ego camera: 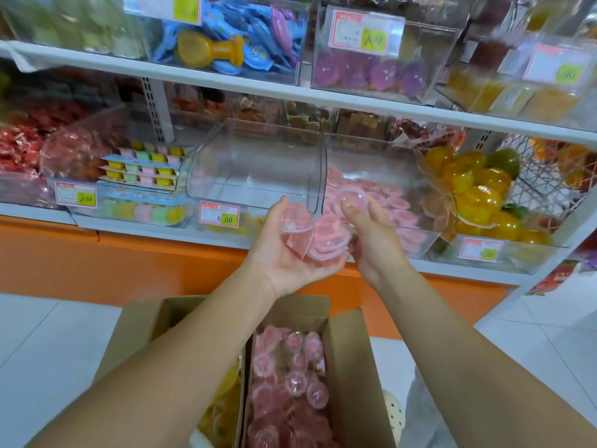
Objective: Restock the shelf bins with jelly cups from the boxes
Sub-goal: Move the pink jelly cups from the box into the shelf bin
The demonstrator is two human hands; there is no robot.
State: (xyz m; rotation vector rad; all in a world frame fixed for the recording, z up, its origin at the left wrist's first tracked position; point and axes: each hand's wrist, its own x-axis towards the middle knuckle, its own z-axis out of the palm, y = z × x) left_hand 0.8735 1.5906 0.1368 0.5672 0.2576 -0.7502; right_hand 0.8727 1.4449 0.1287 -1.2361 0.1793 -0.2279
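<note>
The box (352, 367) stands open on the floor (48, 350) under the forearms (193, 350), pink cups (290, 386) filling its near half and yellow ones (223, 405) to their left. On the lower shelf (145, 229) above, the far-left bin holds trays of pastel cups (142, 169). Next along, the clear bin (248, 156) looks almost bare, with only a hint of yellow behind its price tag (219, 217). The left hand (284, 263) lies palm up before that bin's right corner, fingers curled round a stack (326, 242) of pink cups. Just beside it, the right hand (374, 244) pinches a single cup (353, 202) between thumb and fingertips, over the front edge of the pink bin (426, 233), which is part full of the same cups. Further right sit netted bags of orange jellies (471, 185).

The step in hand appears to be feeding pink cups from the handful into the pink bin, one at a time. The next move likely calls for the right hand to reach over the rim and let the cup go onto the pile; the left should hold its palm level so the stack does not slide off. The box is far from empty, so much restocking remains.
</note>
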